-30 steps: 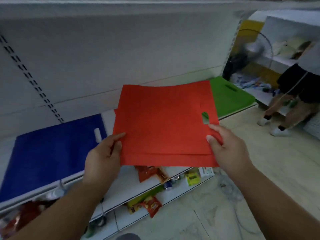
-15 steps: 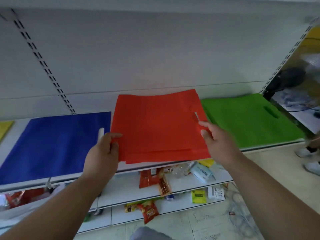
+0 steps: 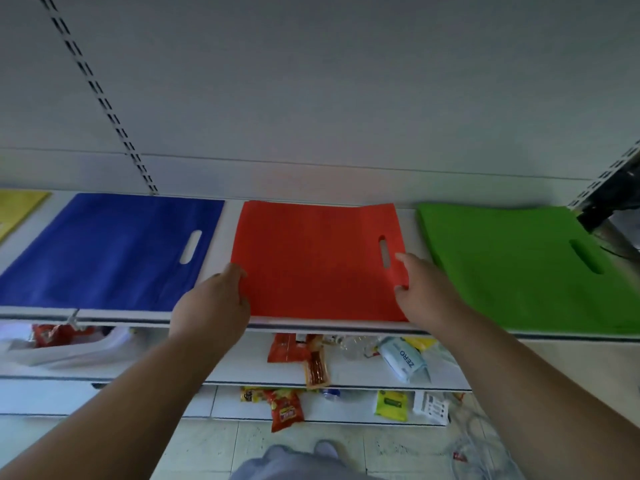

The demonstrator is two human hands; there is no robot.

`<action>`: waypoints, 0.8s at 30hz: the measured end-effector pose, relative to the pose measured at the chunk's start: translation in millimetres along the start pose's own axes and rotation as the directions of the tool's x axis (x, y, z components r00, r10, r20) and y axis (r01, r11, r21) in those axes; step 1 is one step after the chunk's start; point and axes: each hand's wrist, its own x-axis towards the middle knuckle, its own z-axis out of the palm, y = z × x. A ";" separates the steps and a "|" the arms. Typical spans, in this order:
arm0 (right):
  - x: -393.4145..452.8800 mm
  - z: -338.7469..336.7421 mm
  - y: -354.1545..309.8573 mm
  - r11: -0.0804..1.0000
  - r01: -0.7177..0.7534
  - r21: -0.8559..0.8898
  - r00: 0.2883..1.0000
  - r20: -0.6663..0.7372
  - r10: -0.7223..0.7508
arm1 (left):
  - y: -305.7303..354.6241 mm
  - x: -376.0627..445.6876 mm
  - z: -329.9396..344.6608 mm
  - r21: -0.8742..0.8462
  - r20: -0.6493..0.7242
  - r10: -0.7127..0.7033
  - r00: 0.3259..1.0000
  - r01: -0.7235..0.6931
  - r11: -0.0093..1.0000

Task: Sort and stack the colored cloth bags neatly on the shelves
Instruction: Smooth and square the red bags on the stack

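A red cloth bag lies flat on the white shelf, between a blue bag on its left and a green bag on its right. My left hand pinches the red bag's left edge near the front. On the right edge, just below the handle slot, my right hand pinches the bag with thumb on top. A yellow bag shows at the far left of the shelf.
The lower shelves hold snack packets, a tissue pack and a white plastic bag. Slotted uprights run up the back panel. Cables lie on the tiled floor at the lower right.
Both hands carried the red bag forward and down from mid-air onto the shelf, where it now lies flat. My view swung left to face the shelf squarely.
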 end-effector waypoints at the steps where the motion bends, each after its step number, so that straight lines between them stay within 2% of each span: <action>1: 0.9 2.5 0.6 0.999 0.002 -0.054 1.000 -0.007 -0.002 | 0.6 0.0 1.3 0.043 -0.001 0.014 1.000 -0.013 0.999; 5: 5.8 5.7 1.5 0.976 0.026 -0.215 0.999 -0.034 -0.034 | 4.6 3.9 6.0 0.180 -0.006 0.082 0.997 -0.080 0.980; 8: 2.4 2.2 -1.1 0.951 0.016 -0.308 0.997 -0.073 -0.040 | 5.9 2.9 7.0 0.274 -0.077 0.117 0.990 -0.092 0.957; 10: -5.5 1.0 -9.3 0.941 0.026 -0.337 0.993 -0.099 -0.063 | 2.3 -4.2 4.3 0.277 -0.150 0.141 0.979 -0.095 0.956; 13: -16.7 1.8 -41.3 0.942 0.130 -0.308 0.974 -0.137 -0.179 | -12.9 -19.5 -2.2 0.191 -0.190 0.174 0.966 -0.138 0.972; 18: -35.5 23.7 -145.5 0.900 0.376 -0.219 0.899 -0.149 -0.412 | -74.4 -52.5 -30.3 0.078 -0.221 0.095 0.971 -0.080 0.994; 24: -80.0 89.6 -321.9 0.774 0.616 -0.147 0.768 -0.107 -0.631 | -233.5 -124.5 -77.0 0.143 -0.321 -0.030 0.946 0.080 0.987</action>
